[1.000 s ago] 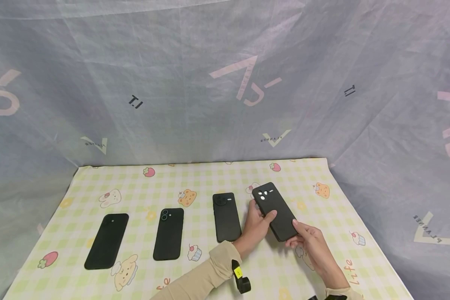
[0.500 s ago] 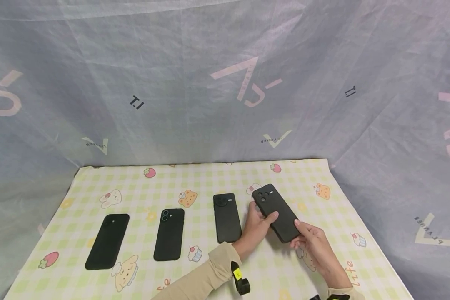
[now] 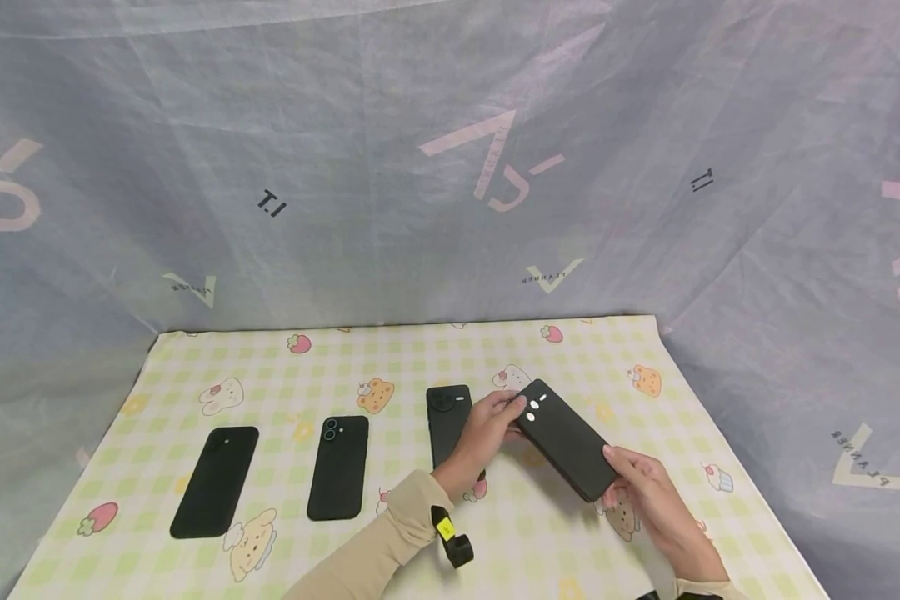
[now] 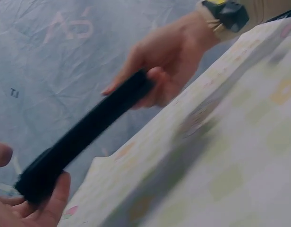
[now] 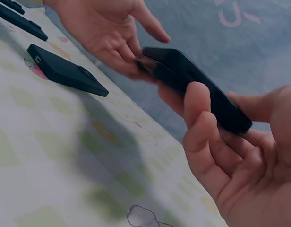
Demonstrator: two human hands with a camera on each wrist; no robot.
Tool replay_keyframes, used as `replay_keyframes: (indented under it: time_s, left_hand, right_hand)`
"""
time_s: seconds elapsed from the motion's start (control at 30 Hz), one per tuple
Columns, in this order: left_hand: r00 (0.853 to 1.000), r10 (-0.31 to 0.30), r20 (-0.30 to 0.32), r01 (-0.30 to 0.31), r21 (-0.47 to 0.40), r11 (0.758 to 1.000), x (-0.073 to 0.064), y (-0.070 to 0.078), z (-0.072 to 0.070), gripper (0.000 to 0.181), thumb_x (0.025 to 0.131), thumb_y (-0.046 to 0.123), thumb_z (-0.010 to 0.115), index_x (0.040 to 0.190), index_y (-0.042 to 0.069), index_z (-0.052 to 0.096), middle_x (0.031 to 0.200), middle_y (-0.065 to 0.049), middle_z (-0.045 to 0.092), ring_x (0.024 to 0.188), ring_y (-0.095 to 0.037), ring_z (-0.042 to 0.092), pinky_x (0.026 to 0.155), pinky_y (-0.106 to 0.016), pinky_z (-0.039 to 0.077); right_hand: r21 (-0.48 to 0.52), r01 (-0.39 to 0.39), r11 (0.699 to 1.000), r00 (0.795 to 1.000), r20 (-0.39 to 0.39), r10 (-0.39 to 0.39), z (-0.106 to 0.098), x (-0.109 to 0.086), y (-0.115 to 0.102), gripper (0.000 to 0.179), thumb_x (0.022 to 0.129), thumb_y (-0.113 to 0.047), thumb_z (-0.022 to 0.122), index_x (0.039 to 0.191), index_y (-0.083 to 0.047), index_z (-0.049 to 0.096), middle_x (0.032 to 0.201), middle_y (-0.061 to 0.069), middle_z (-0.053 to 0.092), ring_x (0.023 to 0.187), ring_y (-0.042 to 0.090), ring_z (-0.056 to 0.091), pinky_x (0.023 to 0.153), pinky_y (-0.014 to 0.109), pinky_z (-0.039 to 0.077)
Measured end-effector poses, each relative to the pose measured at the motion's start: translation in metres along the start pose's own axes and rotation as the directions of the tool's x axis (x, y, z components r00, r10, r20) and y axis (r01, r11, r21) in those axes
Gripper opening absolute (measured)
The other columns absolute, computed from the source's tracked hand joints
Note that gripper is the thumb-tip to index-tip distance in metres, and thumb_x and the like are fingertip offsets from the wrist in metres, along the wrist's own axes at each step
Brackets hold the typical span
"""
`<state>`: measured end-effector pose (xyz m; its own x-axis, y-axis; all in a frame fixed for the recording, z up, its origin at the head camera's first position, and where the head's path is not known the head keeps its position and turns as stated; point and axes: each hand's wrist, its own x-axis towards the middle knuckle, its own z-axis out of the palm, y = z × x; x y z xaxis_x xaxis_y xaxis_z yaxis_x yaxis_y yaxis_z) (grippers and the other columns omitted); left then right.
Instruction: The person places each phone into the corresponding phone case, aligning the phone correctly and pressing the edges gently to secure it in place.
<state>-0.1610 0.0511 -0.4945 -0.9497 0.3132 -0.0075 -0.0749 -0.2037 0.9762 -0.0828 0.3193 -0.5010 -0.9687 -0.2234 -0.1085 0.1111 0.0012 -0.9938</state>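
A black phone case (image 3: 570, 442) with bright camera cutouts is held tilted above the tablecloth in the head view. My right hand (image 3: 652, 496) grips its near lower end, thumb on top and fingers beneath. At the cutout end is my left hand (image 3: 487, 425), fingers reaching under the edge. The wrist views show the left thumb (image 5: 154, 26) lifted apart from the case. A glossy strip (image 5: 150, 65) shows at that end inside the dark rim, in the right wrist view. Under my left forearm lies a black phone (image 3: 445, 429) with a round camera ring, partly covered.
Two more black phones lie camera side up to the left: one with two ringed lenses (image 3: 337, 467) and one farther left (image 3: 215, 483). A checked tablecloth (image 3: 420, 358) with cartoon prints covers the table. Grey printed fabric (image 3: 390, 233) hangs behind and beside it.
My left hand has moved from the case's side up to its cutout end. The case has turned and shifted slightly right and nearer, with my right hand still gripping it.
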Motion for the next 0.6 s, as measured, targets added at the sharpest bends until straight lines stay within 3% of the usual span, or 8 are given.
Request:
replay_keyframes:
  time_s: [0.13,0.27,0.37,0.5,0.6]
  left_hand:
    - [0.999,-0.008,0.034,0.003,0.139,0.99,0.001,0.007,-0.011,0.04,0.111,0.028,0.06,0.137,-0.002,0.069,0.129,-0.017,0.075,0.098,-0.03,0.077,0.089,-0.041,0.063]
    - [0.998,-0.031,0.061,0.01,0.308,0.951,0.0,0.01,-0.015,0.044,0.111,0.039,0.059,0.136,0.007,0.074,0.129,-0.006,0.076,0.117,-0.027,0.072,0.108,-0.043,0.054]
    - [0.995,-0.045,0.084,0.009,0.388,0.922,-0.002,0.011,-0.016,0.047,0.11,0.045,0.058,0.134,0.01,0.076,0.127,-0.001,0.076,0.125,-0.019,0.066,0.111,-0.043,0.049]
    - [0.989,-0.039,0.14,-0.019,0.396,0.918,-0.006,0.01,-0.016,0.043,0.112,0.043,0.057,0.128,0.008,0.078,0.11,-0.002,0.079,0.1,-0.014,0.071,0.096,-0.037,0.054]
    - [0.986,-0.008,0.167,-0.06,0.399,0.915,-0.008,0.009,-0.016,0.039,0.113,0.038,0.057,0.122,0.007,0.079,0.091,0.0,0.077,0.081,-0.009,0.065,0.084,-0.029,0.051]
  right_hand:
    - [0.007,0.026,1.0,0.993,0.116,-0.027,-0.007,-0.003,-0.001,0.042,0.12,-0.016,0.036,0.114,-0.004,0.075,0.078,-0.004,0.071,0.065,0.01,0.067,0.076,0.029,0.057]
    - [0.034,0.043,0.998,0.976,0.212,-0.05,-0.012,-0.004,-0.004,0.042,0.119,-0.012,0.034,0.109,-0.006,0.075,0.079,-0.005,0.072,0.064,0.009,0.067,0.07,0.029,0.058]
    - [0.028,0.049,0.998,0.964,0.26,-0.055,-0.016,-0.004,-0.005,0.043,0.119,-0.01,0.034,0.11,-0.004,0.075,0.083,-0.004,0.074,0.063,0.008,0.069,0.069,0.03,0.06]
    - [0.001,0.048,0.999,0.951,0.305,-0.046,-0.019,-0.003,-0.005,0.043,0.119,-0.008,0.032,0.11,0.001,0.073,0.083,-0.005,0.074,0.064,0.008,0.07,0.082,0.031,0.059]
    - [-0.001,0.058,0.998,0.939,0.338,-0.054,-0.021,-0.002,-0.005,0.044,0.119,-0.007,0.03,0.108,0.004,0.071,0.08,-0.006,0.072,0.067,0.01,0.07,0.093,0.034,0.055]
